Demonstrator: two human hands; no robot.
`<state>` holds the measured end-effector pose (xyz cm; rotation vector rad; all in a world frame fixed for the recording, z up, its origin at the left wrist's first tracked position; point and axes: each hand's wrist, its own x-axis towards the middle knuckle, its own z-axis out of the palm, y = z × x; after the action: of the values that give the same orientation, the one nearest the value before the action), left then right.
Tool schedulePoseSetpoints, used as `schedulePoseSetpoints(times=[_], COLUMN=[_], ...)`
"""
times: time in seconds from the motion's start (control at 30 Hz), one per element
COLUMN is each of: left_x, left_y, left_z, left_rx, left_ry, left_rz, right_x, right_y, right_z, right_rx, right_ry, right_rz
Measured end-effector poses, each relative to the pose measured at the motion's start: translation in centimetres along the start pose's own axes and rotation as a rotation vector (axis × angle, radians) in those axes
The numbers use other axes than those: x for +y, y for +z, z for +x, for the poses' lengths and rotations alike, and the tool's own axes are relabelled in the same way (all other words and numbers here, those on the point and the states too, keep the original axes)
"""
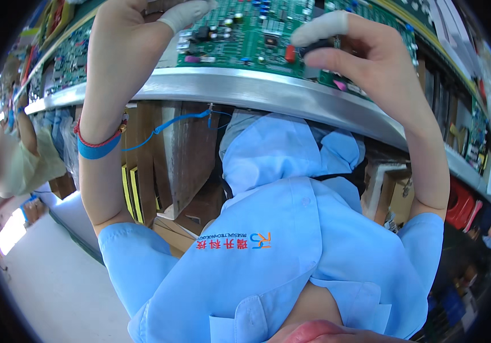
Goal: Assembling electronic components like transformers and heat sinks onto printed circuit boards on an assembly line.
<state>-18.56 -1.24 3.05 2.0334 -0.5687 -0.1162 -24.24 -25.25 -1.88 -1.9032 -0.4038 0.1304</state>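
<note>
Right hand pinches a black part, seemingly above the circuit board, just right of a red component; left hand fingers cropped, cannot tell.

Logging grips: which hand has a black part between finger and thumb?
The right hand, pinching the black part; the left hand, partly cut off by the top edge, shows none.
</note>
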Motion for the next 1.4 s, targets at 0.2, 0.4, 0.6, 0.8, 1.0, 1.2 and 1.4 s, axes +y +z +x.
schedulePoseSetpoints(times=[0.2,0.4,0.6,0.8,1.0,1.2,1.4], left_x=[-3.2,-4.6,-5.9,-6.0,-5.5,-5.7,-12.4], left_y=[-3.7,-4.7,-4.8,-4.6,-3.9,-3.2,2.1], left_z=[-2.8,-3.8,-4.2,-4.3,-4.0,-4.2,-0.6], left_rx=[0.127,0.210,0.221,0.213,0.238,0.173,0.435], left_ry=[-0.040,-0.165,-0.151,-0.167,-0.216,-0.100,1.053], left_rz=[0.022,0.136,0.058,0.046,0.007,0.166,0.267], right_x=[-0.6,-1.0,-2.4,-2.7,-2.8,-4.4,-4.6], right_y=[5.7,7.2,8.0,8.3,8.6,7.4,4.9], right_z=[6.3,8.9,9.4,9.5,9.7,9.7,5.3], right_rx=[-0.096,-0.162,-0.244,-0.287,-0.290,-0.271,0.090], right_ry=[-0.210,-0.411,-0.392,-0.436,-0.381,-0.274,0.204], right_rz=[-0.510,-0.757,-0.899,-0.987,-1.025,-0.954,-0.343])
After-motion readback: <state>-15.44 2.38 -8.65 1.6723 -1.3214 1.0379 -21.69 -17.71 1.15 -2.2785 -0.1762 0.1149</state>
